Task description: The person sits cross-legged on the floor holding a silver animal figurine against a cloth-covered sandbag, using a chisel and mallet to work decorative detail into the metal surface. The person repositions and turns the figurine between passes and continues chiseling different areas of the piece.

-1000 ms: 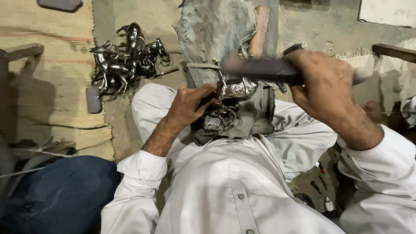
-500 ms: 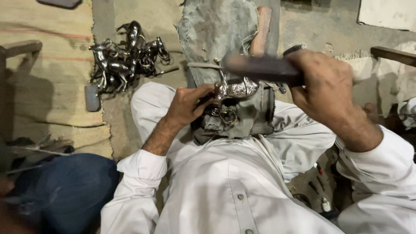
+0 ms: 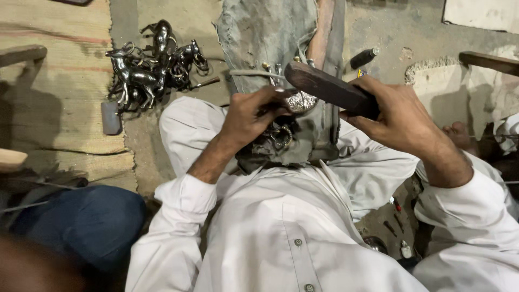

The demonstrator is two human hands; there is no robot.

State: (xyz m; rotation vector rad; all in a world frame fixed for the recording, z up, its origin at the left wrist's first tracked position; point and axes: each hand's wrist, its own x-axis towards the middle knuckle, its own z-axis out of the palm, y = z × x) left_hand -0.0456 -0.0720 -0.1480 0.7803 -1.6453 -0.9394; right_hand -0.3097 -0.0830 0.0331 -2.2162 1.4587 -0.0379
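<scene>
Centrally, silver casting (image 3: 300, 100) pinned on grey cloth (image 3: 265, 32) over the lap by clenched left hand (image 3: 250, 116), dark wooden block (image 3: 330, 89) grasped in right hand (image 3: 397, 116) just above it, metal horse figures (image 3: 154, 65) heaped far left on floor.

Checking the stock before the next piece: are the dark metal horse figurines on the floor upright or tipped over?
Tipped: the dark metal horse figurines lie jumbled in a heap on the floor, legs pointing sideways.

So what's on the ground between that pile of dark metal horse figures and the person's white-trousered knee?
In the head view, only bare dusty floor separates the dark metal horse figures from the white-trousered knee, apart from a thin dark rod lying there.
</scene>
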